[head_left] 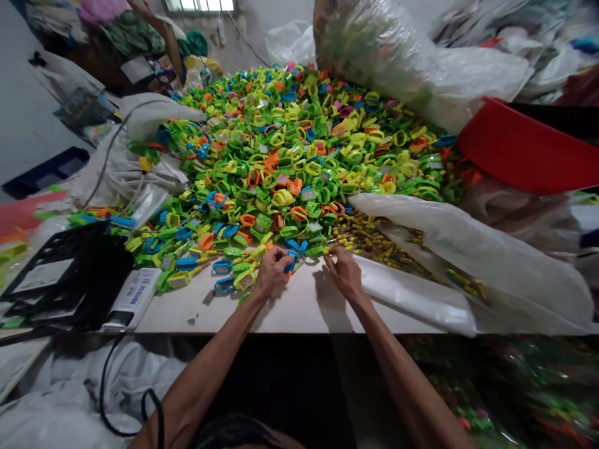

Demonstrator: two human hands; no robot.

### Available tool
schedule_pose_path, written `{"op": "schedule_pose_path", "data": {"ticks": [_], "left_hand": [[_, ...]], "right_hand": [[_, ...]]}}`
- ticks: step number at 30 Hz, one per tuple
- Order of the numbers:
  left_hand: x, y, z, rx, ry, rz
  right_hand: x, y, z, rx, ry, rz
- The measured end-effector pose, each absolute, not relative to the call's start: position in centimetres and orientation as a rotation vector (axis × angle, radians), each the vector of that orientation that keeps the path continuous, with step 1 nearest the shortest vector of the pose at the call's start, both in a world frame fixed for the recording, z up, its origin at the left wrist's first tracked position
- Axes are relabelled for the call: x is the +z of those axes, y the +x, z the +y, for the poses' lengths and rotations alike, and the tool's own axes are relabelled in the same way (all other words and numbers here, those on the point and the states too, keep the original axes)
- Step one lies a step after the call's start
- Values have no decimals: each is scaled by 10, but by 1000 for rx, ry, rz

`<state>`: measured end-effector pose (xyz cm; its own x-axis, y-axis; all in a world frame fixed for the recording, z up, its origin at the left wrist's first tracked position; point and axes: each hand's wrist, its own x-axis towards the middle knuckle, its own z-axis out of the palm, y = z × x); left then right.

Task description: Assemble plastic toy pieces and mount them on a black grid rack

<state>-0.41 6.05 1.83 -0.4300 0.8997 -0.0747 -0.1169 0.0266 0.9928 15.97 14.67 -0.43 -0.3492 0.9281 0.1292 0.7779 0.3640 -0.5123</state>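
Note:
My left hand point(274, 269) is closed on a blue toy watch point(292, 257), just over the white table point(187, 312). An orange piece shows beneath its fingers. To the right, my right hand point(344, 269) has its fingers pinched together by the mouth of a clear bag. Whatever lies between those fingertips is too small to make out. A green toy watch point(316, 251) lies between the two hands. Beyond them rises a big heap of toy watches point(281, 156) in green, yellow, orange and blue.
Small yellow stick-like pieces point(374, 234) spill within a clear plastic bag point(421, 293) at the right. Black trays point(60, 274) and a white box point(133, 299) stand at the left. A red curved piece point(528, 146) and a large filled bag point(397, 50) border the heap.

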Motion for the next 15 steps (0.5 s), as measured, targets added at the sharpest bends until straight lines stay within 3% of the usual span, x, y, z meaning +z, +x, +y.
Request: {"op": "schedule_pose_path", "data": {"ticks": [4, 7, 15], "left_hand": [[23, 12, 45, 1496, 559, 1269], [18, 17, 37, 1413, 677, 1285], [17, 16, 19, 1312, 1318, 1434]], "right_hand": [[13, 157, 127, 1146, -1224, -1802], [32, 160, 107, 1484, -1136, -1769], [55, 176, 83, 1457, -1081, -1994]]}}
